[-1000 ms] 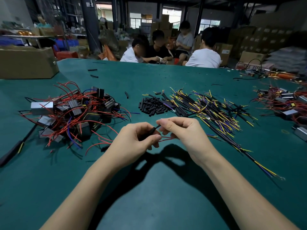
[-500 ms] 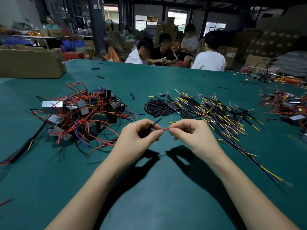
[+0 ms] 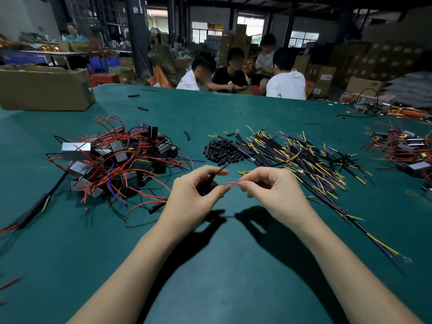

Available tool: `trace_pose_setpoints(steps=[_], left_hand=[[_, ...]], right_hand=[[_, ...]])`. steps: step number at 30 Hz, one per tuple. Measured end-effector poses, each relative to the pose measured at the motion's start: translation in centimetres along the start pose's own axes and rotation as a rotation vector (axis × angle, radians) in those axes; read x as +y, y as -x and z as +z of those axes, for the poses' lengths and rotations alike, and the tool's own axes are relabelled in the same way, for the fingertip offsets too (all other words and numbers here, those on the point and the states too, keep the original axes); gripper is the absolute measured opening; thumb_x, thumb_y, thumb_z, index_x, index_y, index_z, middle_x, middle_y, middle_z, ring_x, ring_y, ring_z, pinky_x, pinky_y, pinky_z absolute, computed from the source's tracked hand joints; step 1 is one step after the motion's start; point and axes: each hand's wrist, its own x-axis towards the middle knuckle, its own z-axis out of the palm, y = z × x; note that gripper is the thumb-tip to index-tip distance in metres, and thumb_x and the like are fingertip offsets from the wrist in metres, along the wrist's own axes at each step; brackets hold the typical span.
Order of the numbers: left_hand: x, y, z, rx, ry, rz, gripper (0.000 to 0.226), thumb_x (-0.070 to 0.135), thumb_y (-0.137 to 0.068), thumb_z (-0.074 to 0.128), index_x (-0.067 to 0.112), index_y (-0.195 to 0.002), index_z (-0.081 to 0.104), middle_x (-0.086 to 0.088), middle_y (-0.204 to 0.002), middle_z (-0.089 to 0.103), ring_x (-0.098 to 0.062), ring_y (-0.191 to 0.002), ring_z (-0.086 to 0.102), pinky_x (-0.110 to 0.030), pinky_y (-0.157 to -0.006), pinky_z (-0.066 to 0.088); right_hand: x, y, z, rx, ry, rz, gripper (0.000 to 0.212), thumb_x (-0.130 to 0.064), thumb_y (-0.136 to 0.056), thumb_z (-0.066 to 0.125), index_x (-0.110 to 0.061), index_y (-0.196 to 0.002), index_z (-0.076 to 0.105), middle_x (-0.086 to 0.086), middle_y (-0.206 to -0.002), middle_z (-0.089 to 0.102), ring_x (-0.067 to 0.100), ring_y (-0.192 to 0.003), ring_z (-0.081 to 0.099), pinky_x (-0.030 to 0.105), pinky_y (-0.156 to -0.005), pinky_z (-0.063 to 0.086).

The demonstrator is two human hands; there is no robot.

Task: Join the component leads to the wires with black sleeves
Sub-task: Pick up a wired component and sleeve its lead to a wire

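My left hand (image 3: pixel 194 192) and my right hand (image 3: pixel 271 190) are raised just above the green table (image 3: pixel 210 265), a short gap between them. A thin red lead (image 3: pixel 231 183) spans that gap, pinched at each end by the fingertips of both hands. My left hand also holds a black sleeved wire (image 3: pixel 214 175) whose tip pokes up past its forefinger. A heap of components with red leads (image 3: pixel 117 164) lies to the left. Loose black sleeves (image 3: pixel 224 152) and a spread of sleeved yellow and purple wires (image 3: pixel 304 160) lie beyond my hands.
A cardboard box (image 3: pixel 44 90) stands at the far left of the table. Another pile of components with red leads (image 3: pixel 404 153) lies at the right edge. Several people (image 3: pixel 233 73) sit beyond the table's far edge, among stacked cartons.
My hands, pressed together a second ago, have drawn apart sideways, and the red lead now shows stretched between them. The camera has shifted slightly.
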Motion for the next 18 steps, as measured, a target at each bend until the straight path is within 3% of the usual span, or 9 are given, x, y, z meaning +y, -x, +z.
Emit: trace_pose_setpoints(steps=[4,8,11,14,16,18], left_hand=[[-0.3,0.1,0.6,0.035,-0.065,0.092,0.007,0.011,-0.082,0.073,0.018,-0.08,0.072,-0.014,-0.062,0.063,-0.028,-0.055,0.05,-0.037,-0.055,0.042],[-1.0,0.0,0.4,0.133,-0.084,0.095,0.01,0.01,-0.083,0.071,0.015,-0.074,0.071,0.001,-0.06,0.065,-0.008,-0.053,0.051,-0.023,-0.054,0.044],[-1.2,-0.3,0.3,0.235,-0.063,0.052,0.015,0.007,-0.084,0.07,0.018,-0.074,0.069,0.012,-0.06,0.062,0.003,-0.054,0.05,-0.01,-0.057,0.041],[-1.3,-0.4,0.5,0.267,-0.064,0.054,0.012,0.007,-0.085,0.068,0.015,-0.076,0.069,0.013,-0.06,0.06,0.004,-0.055,0.05,-0.01,-0.058,0.039],[-1.4,-0.4,0.5,0.286,-0.066,0.065,0.013,0.006,-0.085,0.068,0.015,-0.076,0.068,0.013,-0.06,0.06,0.003,-0.054,0.05,-0.01,-0.057,0.039],[-1.5,-0.4,0.5,0.285,-0.071,0.071,0.013,0.007,-0.085,0.068,0.016,-0.075,0.067,0.011,-0.06,0.06,0.002,-0.055,0.05,-0.013,-0.057,0.041]], right_hand=[[0.1,-0.3,-0.4,0.037,0.035,0.039,0.016,-0.01,-0.08,0.074,-0.022,-0.07,0.072,-0.006,-0.058,0.065,0.005,-0.054,0.056,0.013,-0.055,0.042],[-1.6,-1.2,-1.5,-0.162,-0.133,0.117,0.007,-0.012,-0.084,0.07,-0.014,-0.09,0.073,-0.006,-0.071,0.071,0.001,-0.061,0.062,0.01,-0.054,0.044],[-3.4,-5.5,-2.8,-0.044,-0.153,0.077,0.008,-0.016,-0.088,0.066,-0.018,-0.093,0.071,-0.004,-0.078,0.073,0.003,-0.061,0.063,0.011,-0.052,0.044],[-3.4,-10.9,-1.9,0.06,0.219,0.017,0.011,-0.015,-0.088,0.063,-0.014,-0.091,0.073,-0.003,-0.075,0.069,0.003,-0.06,0.059,0.006,-0.055,0.042],[-2.2,-13.4,-0.1,-0.081,0.527,-0.013,0.016,-0.015,-0.087,0.061,-0.012,-0.093,0.075,0.0,-0.085,0.071,0.009,-0.078,0.061,0.013,-0.072,0.046],[-0.5,-14.8,2.0,-0.226,0.752,0.001,0.019,-0.018,-0.088,0.058,-0.013,-0.097,0.074,0.008,-0.101,0.071,0.022,-0.097,0.063,0.03,-0.086,0.05]])
